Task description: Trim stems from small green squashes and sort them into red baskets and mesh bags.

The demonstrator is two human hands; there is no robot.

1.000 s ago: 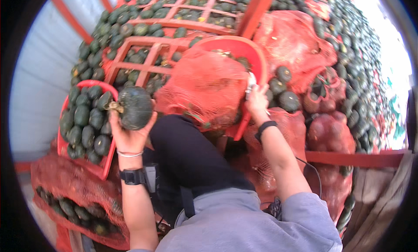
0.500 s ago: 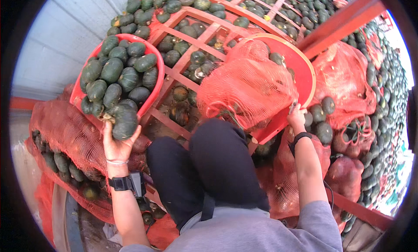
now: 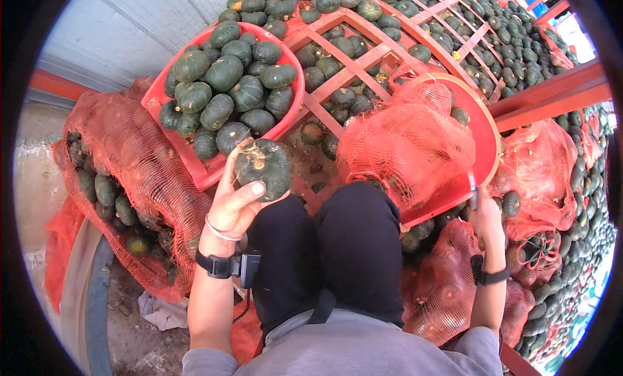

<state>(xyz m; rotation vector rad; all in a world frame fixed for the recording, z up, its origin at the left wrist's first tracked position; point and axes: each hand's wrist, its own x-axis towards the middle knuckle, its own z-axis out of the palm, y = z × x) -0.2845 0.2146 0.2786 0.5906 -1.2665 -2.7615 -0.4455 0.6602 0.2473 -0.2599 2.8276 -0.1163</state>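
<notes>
A round dark green pumpkin [image 3: 271,171] sits in my left hand [image 3: 228,210], which grips it from below with the stem end facing up. It is held in front of a red tub [image 3: 300,97] heaped with similar pumpkins [image 3: 224,74]. My right hand [image 3: 485,221] is closed round the handle of a small knife [image 3: 473,189], its blade pointing up and away from me. The knife is beside a second red tub [image 3: 490,132], with an orange-red mesh sack [image 3: 409,145] draped over it. A few pumpkins show inside that tub's far side.
Full mesh sacks lie at the left [image 3: 133,171] and by my right forearm [image 3: 448,278]. A red metal lattice [image 3: 354,71] stretches ahead over more pumpkins. A red beam [image 3: 551,93] crosses at right, before a large pumpkin heap. A pale corrugated wall [image 3: 123,32] stands at left.
My left hand has lifted the pumpkin off the tub's near edge, bringing it toward my knees and turning its stem end up. The knife has swung upright in my right hand. The view has shifted.
</notes>
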